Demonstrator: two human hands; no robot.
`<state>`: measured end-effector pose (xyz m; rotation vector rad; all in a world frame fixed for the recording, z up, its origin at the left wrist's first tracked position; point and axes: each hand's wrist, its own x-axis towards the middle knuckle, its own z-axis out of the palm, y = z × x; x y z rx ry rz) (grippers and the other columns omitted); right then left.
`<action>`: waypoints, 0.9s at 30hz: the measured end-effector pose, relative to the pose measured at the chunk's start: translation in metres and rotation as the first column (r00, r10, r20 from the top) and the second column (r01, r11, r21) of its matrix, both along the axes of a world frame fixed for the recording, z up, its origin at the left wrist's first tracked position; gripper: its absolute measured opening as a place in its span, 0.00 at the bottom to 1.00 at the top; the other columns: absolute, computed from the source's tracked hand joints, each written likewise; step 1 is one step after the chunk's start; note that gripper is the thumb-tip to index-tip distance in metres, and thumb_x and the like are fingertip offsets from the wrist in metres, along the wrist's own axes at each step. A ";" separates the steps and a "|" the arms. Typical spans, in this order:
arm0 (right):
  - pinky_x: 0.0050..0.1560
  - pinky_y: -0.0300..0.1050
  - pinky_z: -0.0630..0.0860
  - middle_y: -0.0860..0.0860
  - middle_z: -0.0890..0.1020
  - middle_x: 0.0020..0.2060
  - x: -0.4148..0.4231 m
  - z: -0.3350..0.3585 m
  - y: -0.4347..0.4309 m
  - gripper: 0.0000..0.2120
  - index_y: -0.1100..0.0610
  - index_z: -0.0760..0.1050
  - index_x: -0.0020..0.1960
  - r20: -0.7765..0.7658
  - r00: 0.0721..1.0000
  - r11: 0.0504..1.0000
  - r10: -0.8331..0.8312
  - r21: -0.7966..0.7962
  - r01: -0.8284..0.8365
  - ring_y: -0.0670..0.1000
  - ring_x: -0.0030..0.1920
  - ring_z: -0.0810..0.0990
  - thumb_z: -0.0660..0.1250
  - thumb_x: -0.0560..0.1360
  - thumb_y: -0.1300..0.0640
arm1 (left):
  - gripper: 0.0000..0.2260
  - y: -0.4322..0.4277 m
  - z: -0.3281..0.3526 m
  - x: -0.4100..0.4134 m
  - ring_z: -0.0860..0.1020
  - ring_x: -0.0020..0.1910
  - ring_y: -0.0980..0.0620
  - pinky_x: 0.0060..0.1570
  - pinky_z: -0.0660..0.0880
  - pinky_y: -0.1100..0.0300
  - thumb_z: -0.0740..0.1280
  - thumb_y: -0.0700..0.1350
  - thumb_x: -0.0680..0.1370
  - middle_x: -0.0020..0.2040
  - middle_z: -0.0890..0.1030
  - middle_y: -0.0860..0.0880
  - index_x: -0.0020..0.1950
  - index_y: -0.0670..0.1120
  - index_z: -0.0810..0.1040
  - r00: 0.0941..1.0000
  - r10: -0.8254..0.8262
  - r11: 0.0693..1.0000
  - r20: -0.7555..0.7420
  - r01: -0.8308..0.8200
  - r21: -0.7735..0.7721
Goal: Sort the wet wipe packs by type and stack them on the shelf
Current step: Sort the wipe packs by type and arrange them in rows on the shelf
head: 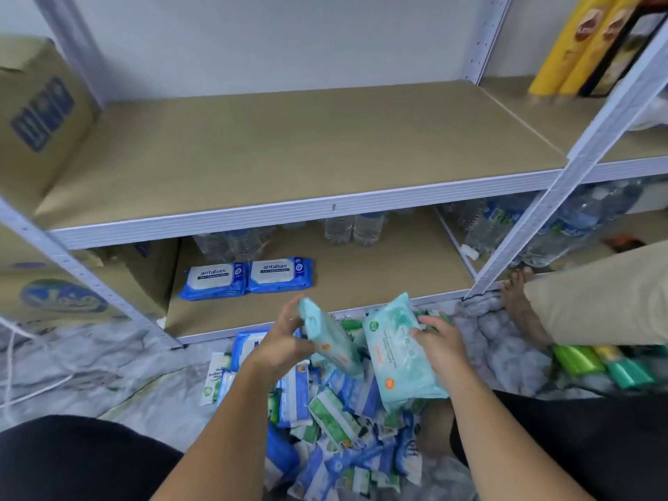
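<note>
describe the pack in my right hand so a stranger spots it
In front of the lowest shelf board, over the floor pile, are two teal packs. It is the right teal pack, in the right hand, showing a round green logo; the left teal pack, in the left hand, is angled away.

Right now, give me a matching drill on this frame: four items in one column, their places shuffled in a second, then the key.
Items
1. blue antabax packs
2. teal packs
3. water bottles
4. cardboard box with blue rectangular print

Places
A. at the back of the lower shelf
B. left end of the upper shelf
C. one gripped in the left hand, one in the right hand, above the floor pile
D. lying flat side by side on the left part of the lower shelf

Pairs: 1-D, 2-C, 3-A, 4-B
</note>
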<state>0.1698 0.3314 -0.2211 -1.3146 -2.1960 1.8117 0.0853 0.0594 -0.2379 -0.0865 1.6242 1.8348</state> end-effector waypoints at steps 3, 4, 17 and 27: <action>0.42 0.45 0.77 0.50 0.81 0.44 0.003 -0.027 -0.008 0.11 0.56 0.80 0.59 0.079 0.996 0.999 0.032 0.004 -0.032 0.52 0.41 0.80 0.71 0.77 0.62 | 0.43 -0.015 -0.025 0.011 0.77 0.52 0.37 0.52 0.75 0.43 0.62 0.19 0.69 0.62 0.77 0.40 0.74 0.58 0.64 0.978 0.010 1.000 0.206 -0.007 -0.017; 0.42 0.44 0.77 0.50 0.81 0.45 0.005 -0.034 -0.011 0.12 0.55 0.80 0.60 0.098 0.995 0.999 0.032 0.008 -0.033 0.52 0.42 0.80 0.70 0.77 0.62 | 0.42 -0.018 -0.030 0.016 0.77 0.51 0.37 0.48 0.77 0.47 0.59 0.18 0.71 0.61 0.76 0.39 0.74 0.57 0.64 0.975 0.009 0.999 0.224 0.002 -0.048; 0.27 0.39 0.58 0.56 0.73 0.52 0.020 -0.022 -0.029 0.37 0.47 0.50 0.81 0.498 0.859 0.910 0.119 0.292 -0.295 0.46 0.33 0.57 0.64 0.79 0.60 | 0.51 -0.021 -0.059 -0.003 0.68 0.71 0.42 0.64 0.74 0.47 0.81 0.40 0.65 0.75 0.60 0.45 0.80 0.48 0.53 0.942 -0.326 0.554 0.084 0.262 -0.791; 0.62 0.54 0.72 0.58 0.62 0.68 0.035 -0.041 -0.050 0.62 0.40 0.27 0.77 0.756 0.581 0.513 0.300 0.386 -0.767 0.61 0.65 0.66 0.74 0.64 0.44 | 0.44 -0.006 -0.066 0.033 0.54 0.75 0.32 0.69 0.67 0.42 0.73 0.45 0.69 0.77 0.48 0.41 0.79 0.56 0.51 0.803 -0.559 0.095 0.208 0.311 -0.946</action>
